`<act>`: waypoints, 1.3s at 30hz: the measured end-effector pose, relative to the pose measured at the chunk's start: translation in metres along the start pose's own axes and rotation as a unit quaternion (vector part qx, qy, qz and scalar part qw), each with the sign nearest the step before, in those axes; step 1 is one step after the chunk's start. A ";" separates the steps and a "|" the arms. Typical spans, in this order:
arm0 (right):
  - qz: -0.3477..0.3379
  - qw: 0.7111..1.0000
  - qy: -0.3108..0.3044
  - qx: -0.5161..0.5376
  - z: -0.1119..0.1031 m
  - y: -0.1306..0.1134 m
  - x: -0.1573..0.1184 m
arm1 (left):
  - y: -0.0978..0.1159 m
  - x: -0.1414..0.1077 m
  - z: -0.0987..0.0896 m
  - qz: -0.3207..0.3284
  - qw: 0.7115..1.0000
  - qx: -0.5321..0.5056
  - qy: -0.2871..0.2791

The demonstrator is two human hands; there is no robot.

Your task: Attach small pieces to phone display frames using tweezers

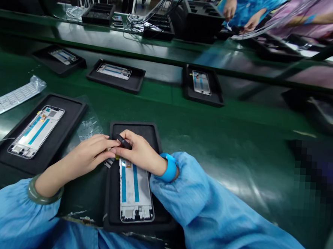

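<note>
A phone frame [137, 190] with two blue strips lies in a black tray [110, 211] right in front of me. Over its top end my right hand [138, 151] is closed around a black tool [124, 141]. My left hand [90, 151] meets it from the left, fingers pinched on a small grey strip [109, 162] beside the frame's upper left corner. Both hands' fingertips touch or nearly touch, and they hide the frame's top edge.
Another black tray [68, 114] with a phone frame [37, 131] stands at the left, near a white strip sheet [11, 100] and clear plastic film [90, 127]. More trays with frames line the green belt behind. Across it, a person's hands [253, 21] work near black boxes.
</note>
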State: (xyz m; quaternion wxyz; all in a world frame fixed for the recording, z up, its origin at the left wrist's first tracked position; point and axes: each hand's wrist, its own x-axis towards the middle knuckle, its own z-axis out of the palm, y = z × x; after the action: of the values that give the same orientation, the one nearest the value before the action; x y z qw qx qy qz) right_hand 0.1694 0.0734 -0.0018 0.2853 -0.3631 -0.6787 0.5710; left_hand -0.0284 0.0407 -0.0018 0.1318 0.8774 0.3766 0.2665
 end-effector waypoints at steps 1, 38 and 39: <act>0.002 1.000 0.006 0.011 -0.002 0.001 0.000 | -0.001 0.000 0.003 -0.005 1.000 -0.003 0.007; -0.175 0.965 0.118 -0.156 0.003 0.005 -0.006 | -0.006 -0.005 0.012 -0.023 0.999 0.027 0.037; -0.190 0.962 0.120 -0.156 0.004 0.005 -0.006 | -0.007 -0.005 0.012 -0.022 0.999 0.025 0.037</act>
State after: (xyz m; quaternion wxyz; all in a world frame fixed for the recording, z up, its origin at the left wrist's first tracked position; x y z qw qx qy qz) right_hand 0.1711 0.0665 -0.0077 0.4075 -0.3332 -0.7768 0.3458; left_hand -0.0285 0.0412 -0.0160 0.1018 0.8617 0.4066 0.2859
